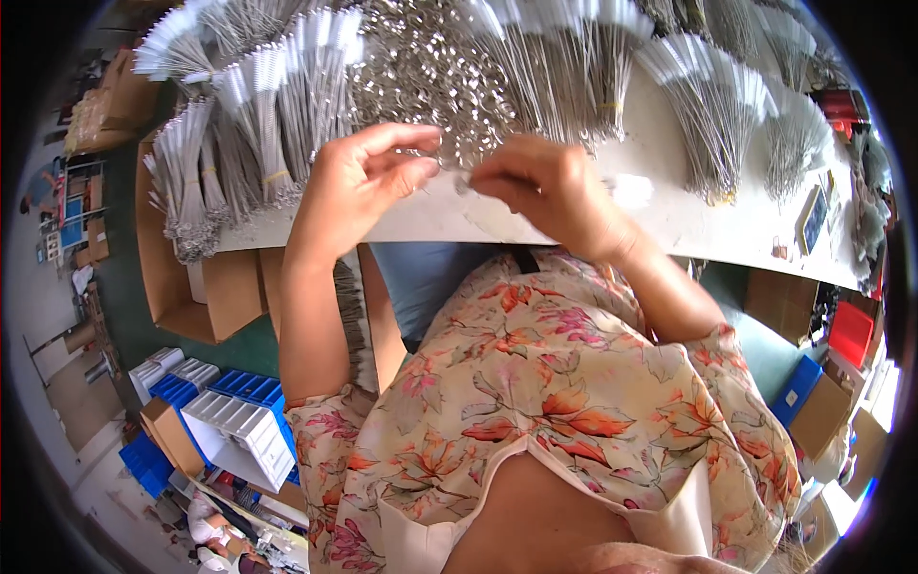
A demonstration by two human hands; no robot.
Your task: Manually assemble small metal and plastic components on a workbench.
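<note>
My left hand (359,182) is held over the front of the table, its fingers curled toward the thumb. A tiny shiny bit shows by the thumb, too small to name. Facing it, my right hand (550,182) has its fingers bent together and slightly blurred. At its fingertips is a small metal piece (462,182), whose kind I cannot tell. A narrow gap separates the two hands. Just beyond them spreads a heap of small shiny metal pieces (430,72), like rings or clips. Bundles of thin wire brushes (263,115) with white bristle ends lie left of the heap.
More wire brush bundles (712,115) lie to the right on the white table (660,225). A phone-like device (814,218) rests near the right end. An open cardboard box (206,311) stands below the table's left side. White and blue plastic bins (239,430) are at lower left.
</note>
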